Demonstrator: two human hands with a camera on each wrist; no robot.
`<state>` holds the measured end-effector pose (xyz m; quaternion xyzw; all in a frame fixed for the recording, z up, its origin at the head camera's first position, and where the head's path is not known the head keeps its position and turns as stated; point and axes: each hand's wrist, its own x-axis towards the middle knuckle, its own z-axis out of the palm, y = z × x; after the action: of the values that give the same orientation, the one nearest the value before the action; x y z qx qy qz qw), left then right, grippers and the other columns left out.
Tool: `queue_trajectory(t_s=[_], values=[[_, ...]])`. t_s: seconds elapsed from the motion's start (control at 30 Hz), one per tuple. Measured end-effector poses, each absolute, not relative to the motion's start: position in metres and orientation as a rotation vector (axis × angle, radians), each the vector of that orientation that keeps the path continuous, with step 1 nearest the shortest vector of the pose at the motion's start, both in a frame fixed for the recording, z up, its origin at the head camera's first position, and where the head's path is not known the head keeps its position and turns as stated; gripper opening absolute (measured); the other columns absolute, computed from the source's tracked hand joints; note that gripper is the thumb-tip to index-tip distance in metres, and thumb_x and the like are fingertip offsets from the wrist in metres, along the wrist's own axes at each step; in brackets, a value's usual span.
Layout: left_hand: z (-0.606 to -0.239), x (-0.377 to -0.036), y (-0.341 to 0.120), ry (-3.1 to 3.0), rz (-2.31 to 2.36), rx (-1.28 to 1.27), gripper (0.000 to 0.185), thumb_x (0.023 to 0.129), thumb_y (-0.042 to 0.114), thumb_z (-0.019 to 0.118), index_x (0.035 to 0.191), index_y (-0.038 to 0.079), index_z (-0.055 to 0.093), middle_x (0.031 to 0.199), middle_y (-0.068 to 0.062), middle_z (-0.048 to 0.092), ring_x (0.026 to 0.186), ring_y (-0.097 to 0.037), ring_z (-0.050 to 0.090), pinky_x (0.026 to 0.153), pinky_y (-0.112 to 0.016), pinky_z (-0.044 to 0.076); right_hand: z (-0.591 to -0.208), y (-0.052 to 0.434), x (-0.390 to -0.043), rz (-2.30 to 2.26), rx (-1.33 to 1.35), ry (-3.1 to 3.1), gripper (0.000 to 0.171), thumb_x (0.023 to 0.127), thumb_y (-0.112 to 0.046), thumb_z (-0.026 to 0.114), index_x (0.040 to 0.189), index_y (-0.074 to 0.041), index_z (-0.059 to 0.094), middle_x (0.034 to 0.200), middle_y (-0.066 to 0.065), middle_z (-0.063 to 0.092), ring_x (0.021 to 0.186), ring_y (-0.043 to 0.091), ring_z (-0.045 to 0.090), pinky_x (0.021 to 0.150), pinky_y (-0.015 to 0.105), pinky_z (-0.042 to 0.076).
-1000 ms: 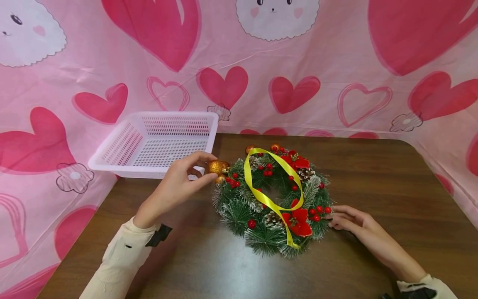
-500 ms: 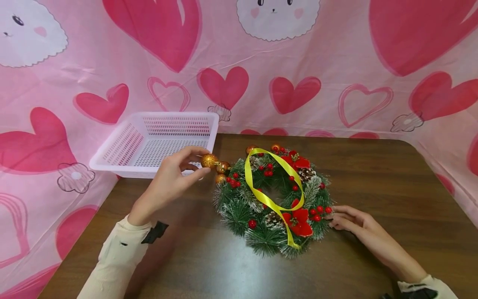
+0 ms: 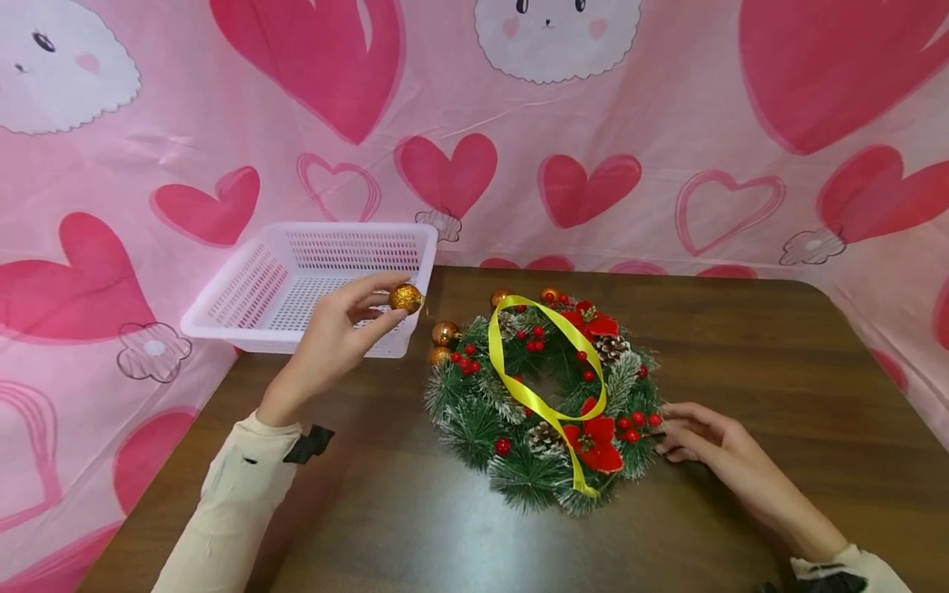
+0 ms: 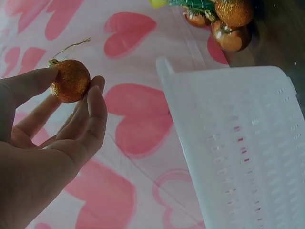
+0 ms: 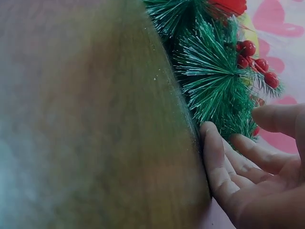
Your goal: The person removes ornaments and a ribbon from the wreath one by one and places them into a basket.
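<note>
My left hand pinches a glittery gold Christmas bauble between thumb and fingertips, over the right side of the white basket. A thin loop of gold cord sticks out from the bauble's cap in the left wrist view. On the table lies a green Christmas wreath with red berries, red flowers, pine cones and a yellow ribbon. More gold baubles sit at its left and back edges. My right hand holds the wreath's right edge, needles between thumb and fingers.
The basket, slotted plastic with nothing in it, stands at the back left of the brown wooden table. A pink cloth printed with hearts hangs behind and at both sides of the table.
My left hand has moved left and up, drawing the gold bauble away from the other baubles at the wreath and over the basket's edge. My right hand and the wreath have stayed in place.
</note>
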<state>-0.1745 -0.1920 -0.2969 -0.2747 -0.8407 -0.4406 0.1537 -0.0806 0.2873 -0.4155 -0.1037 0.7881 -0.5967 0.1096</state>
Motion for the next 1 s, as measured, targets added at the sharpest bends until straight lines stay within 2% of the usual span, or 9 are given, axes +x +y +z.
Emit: queue_trajectory(t_s=[0.2,0.43,0.8,1.0], values=[[-0.296,-0.179,-0.200,-2.409,-1.347,-0.690,0.038,0.089,0.007,0.074,0.126,0.008,0.066,0.122,-0.005,0.067,0.104,-0.020,0.068,0.086,-0.018,0.053,-0.414,0.284,-0.085,-1.737,-0.271,2.359,0.038,0.105,-0.014,0.051,0.132,0.013,0.047,0.105,0.000,0.071,0.089,0.019,0.069,0.073,0.036,0.060],[-0.299,-0.184,-0.210,-2.401,-1.428,-0.590,0.037,0.090,0.011,0.074,0.125,0.006,0.064,0.119,-0.007,0.067,0.103,-0.015,0.064,0.086,-0.018,0.052,-0.422,0.288,-0.088,-1.885,-0.248,2.189,0.033,0.106,-0.016,0.048,0.132,0.005,0.053,0.108,0.006,0.069,0.095,0.021,0.067,0.080,0.033,0.058],[-0.305,-0.193,-0.215,-2.423,-1.483,-0.524,0.037,0.090,0.011,0.074,0.124,0.002,0.062,0.118,-0.012,0.067,0.104,-0.014,0.063,0.087,-0.019,0.053,-0.431,0.291,-0.086,-1.929,-0.260,2.143,0.026,0.106,-0.012,0.048,0.127,-0.005,0.061,0.106,0.003,0.070,0.094,0.016,0.067,0.081,0.026,0.056],[-0.305,-0.196,-0.218,-2.441,-1.492,-0.497,0.037,0.091,0.010,0.073,0.124,0.000,0.062,0.120,-0.014,0.065,0.104,-0.016,0.063,0.088,-0.016,0.052,-0.431,0.292,-0.086,-1.913,-0.294,2.177,0.026,0.106,-0.011,0.047,0.127,-0.004,0.061,0.107,0.000,0.070,0.094,0.015,0.067,0.080,0.026,0.056]])
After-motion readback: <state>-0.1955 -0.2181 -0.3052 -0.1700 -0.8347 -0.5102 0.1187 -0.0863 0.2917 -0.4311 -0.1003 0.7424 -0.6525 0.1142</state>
